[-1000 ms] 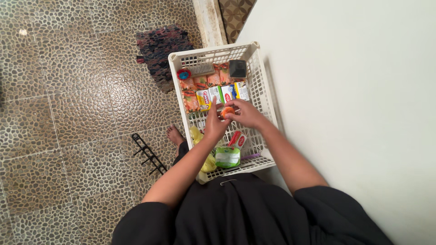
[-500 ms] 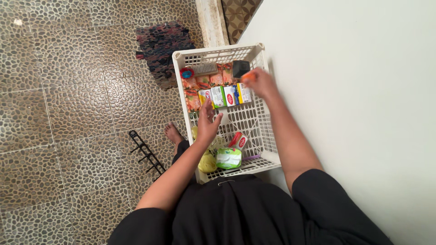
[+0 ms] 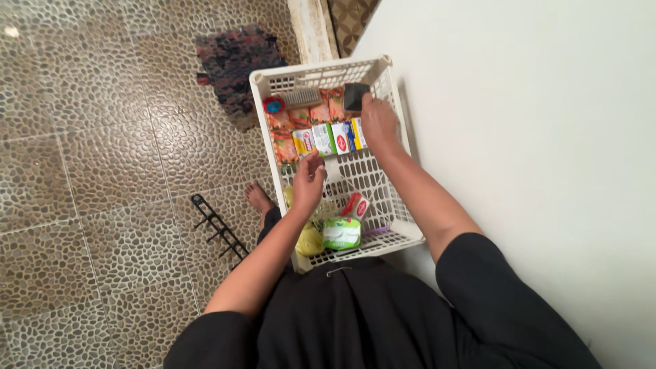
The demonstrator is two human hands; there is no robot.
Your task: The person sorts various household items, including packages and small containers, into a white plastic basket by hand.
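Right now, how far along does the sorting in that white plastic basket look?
A row of small coloured boxes already stands lined up across the white plastic basket, with orange packets behind it. In hand: the right hand rests at the row's right end by a dark square block; the left hand hovers mid-basket. A green-and-white pouch and yellow item lie loose at the near end.

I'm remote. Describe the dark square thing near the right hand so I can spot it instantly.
Find the white slatted plastic crate beside the pale wall. In its far right corner, just beyond the right hand, lies a dark square pad. It is the only black item; the neighbouring packets are orange or green.
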